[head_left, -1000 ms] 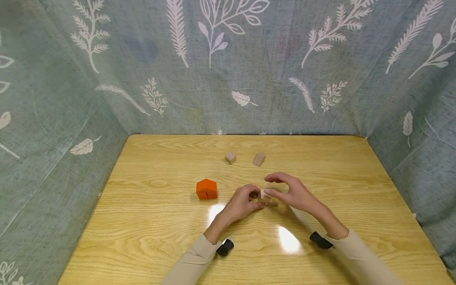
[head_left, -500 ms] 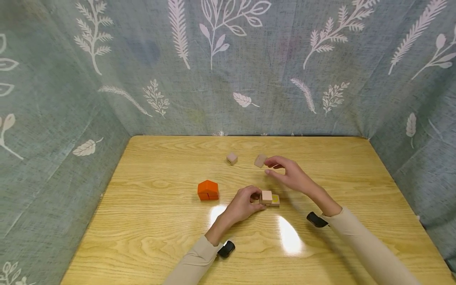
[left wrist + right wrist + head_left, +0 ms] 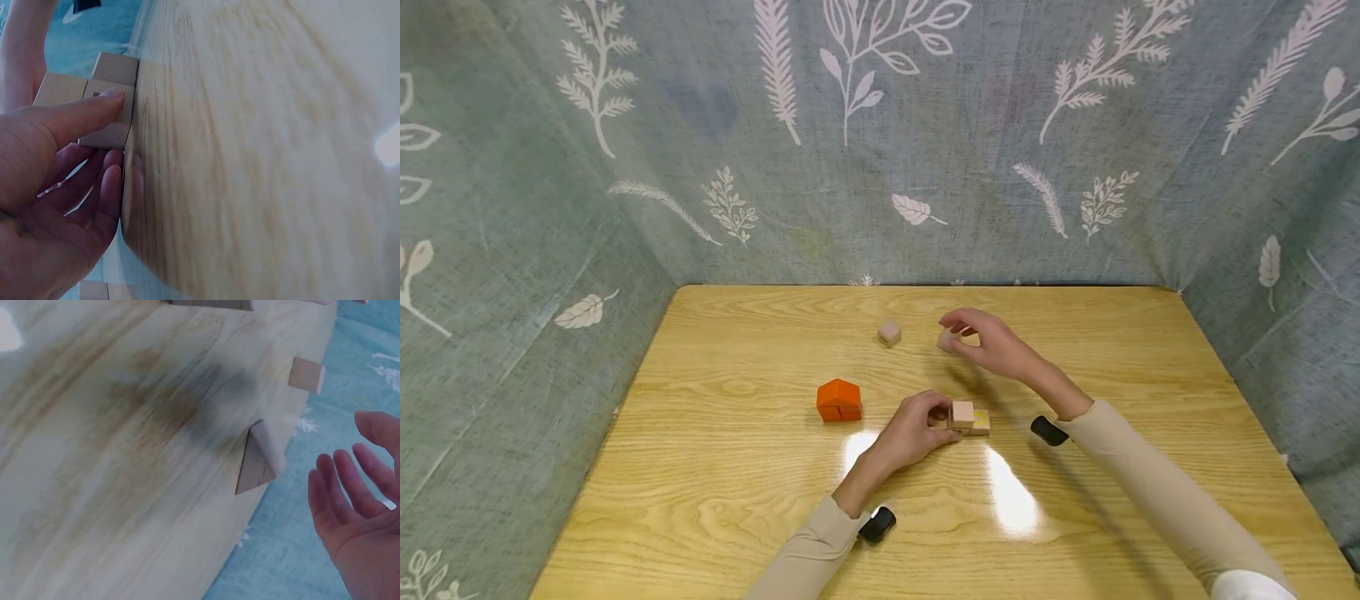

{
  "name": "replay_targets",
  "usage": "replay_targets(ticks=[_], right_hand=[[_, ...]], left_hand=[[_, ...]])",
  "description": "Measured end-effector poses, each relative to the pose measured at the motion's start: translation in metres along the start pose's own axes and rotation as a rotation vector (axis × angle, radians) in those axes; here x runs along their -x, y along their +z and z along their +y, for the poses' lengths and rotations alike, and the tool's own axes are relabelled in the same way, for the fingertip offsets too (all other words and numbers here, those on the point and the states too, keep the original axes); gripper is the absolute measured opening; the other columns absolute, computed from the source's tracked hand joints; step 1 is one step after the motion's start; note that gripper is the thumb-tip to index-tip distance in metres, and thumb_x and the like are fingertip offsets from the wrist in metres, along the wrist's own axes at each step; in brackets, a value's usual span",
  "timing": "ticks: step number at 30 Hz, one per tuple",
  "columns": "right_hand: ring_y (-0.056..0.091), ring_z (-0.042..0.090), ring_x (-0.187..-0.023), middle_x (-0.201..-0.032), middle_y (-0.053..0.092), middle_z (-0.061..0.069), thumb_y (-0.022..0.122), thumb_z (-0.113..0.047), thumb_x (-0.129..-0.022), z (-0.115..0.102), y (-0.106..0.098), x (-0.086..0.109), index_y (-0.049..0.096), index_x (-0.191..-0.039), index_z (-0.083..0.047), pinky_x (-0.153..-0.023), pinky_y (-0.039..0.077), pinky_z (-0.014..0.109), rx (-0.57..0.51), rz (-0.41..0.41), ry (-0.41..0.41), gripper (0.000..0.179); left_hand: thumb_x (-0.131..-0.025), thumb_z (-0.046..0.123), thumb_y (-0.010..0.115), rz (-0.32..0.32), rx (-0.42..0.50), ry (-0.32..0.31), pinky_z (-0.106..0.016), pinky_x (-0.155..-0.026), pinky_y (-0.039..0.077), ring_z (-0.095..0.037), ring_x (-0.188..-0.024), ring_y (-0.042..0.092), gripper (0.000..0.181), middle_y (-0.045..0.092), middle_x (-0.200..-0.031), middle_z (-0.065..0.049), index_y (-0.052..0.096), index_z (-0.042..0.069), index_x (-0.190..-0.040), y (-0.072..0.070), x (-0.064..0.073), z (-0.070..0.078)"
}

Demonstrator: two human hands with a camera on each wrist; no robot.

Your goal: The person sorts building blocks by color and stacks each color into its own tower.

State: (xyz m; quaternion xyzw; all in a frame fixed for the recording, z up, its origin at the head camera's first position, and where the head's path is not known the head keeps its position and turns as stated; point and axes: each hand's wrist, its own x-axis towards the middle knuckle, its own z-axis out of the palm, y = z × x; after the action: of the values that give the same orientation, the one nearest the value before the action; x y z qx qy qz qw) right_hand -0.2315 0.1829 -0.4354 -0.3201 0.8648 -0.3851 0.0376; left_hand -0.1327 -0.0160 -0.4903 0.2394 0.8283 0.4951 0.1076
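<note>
My left hand (image 3: 916,429) pinches a small group of plain wooden blocks on the table, thumb on one side and fingers on the other. A pale wooden cube (image 3: 962,414) sits on top of the group, beside a lower block (image 3: 981,422) with a yellow mark on its upper face. In the left wrist view the thumb lies across a block (image 3: 107,134) near the table surface. Farther back, my right hand (image 3: 996,346) reaches over a triangular wooden block (image 3: 257,459), its fingers spread and apart from the block in the right wrist view.
Another small wooden block (image 3: 889,333) stands at the back, left of the right hand. An orange house-shaped stack of blocks (image 3: 838,401) stands left of the left hand. Leaf-patterned cloth (image 3: 880,167) rises behind the wooden table (image 3: 715,475) and along its sides.
My right hand has left the block group and moved back and left to the triangular block. The left hand has stayed on the group.
</note>
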Motion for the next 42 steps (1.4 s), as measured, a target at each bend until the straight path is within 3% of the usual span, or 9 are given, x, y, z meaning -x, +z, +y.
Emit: replay_targets(ticks=[10, 22, 29, 36, 42], right_hand=[[0.061, 0.044, -0.116, -0.131, 0.058, 0.029, 0.067, -0.003, -0.099, 0.005, 0.009, -0.022, 0.056, -0.135, 0.008, -0.094, 0.054, 0.053, 0.033, -0.084, -0.049, 0.039], [0.055, 0.043, -0.126, -0.144, 0.050, 0.024, 0.068, -0.004, -0.100, 0.001, 0.021, -0.049, 0.051, -0.144, 0.005, -0.100, 0.051, 0.052, 0.086, -0.196, -0.013, 0.048], [0.049, 0.041, -0.134, -0.147, 0.047, 0.023, 0.065, -0.002, -0.101, -0.005, 0.030, -0.061, 0.049, -0.145, 0.005, -0.107, 0.045, 0.053, 0.118, -0.254, -0.083, 0.048], [0.037, 0.043, -0.145, -0.154, 0.040, 0.029, 0.060, 0.011, -0.098, -0.006, 0.039, -0.073, 0.044, -0.149, 0.008, -0.115, 0.036, 0.054, 0.163, -0.351, -0.162, 0.053], [0.046, 0.041, -0.137, -0.148, 0.046, 0.027, 0.060, 0.014, -0.096, -0.007, 0.042, -0.076, 0.048, -0.146, 0.009, -0.112, 0.041, 0.052, 0.178, -0.373, -0.190, 0.051]], left_hand=[[-0.085, 0.008, 0.086, -0.008, -0.019, 0.009, -0.024, -0.078, 0.055, -0.021, -0.096, 0.067, 0.030, 0.069, -0.106, -0.007, 0.071, 0.002, -0.111, -0.001, 0.000, -0.002], [-0.086, 0.009, 0.086, -0.014, -0.009, -0.007, -0.022, -0.078, 0.054, -0.022, -0.097, 0.068, 0.030, 0.068, -0.106, -0.007, 0.071, 0.002, -0.111, -0.003, -0.002, -0.002], [-0.085, 0.007, 0.086, -0.007, -0.002, -0.002, -0.024, -0.078, 0.055, -0.022, -0.096, 0.068, 0.029, 0.069, -0.106, -0.008, 0.071, 0.002, -0.110, -0.002, 0.000, -0.002], [-0.086, 0.007, 0.085, -0.004, 0.003, -0.004, -0.025, -0.079, 0.056, -0.023, -0.098, 0.068, 0.031, 0.069, -0.107, -0.009, 0.071, 0.001, -0.112, -0.001, 0.001, -0.001], [-0.086, 0.007, 0.085, -0.004, 0.001, 0.001, -0.025, -0.080, 0.057, -0.022, -0.098, 0.069, 0.032, 0.069, -0.108, -0.010, 0.071, 0.000, -0.113, -0.001, -0.001, -0.002]])
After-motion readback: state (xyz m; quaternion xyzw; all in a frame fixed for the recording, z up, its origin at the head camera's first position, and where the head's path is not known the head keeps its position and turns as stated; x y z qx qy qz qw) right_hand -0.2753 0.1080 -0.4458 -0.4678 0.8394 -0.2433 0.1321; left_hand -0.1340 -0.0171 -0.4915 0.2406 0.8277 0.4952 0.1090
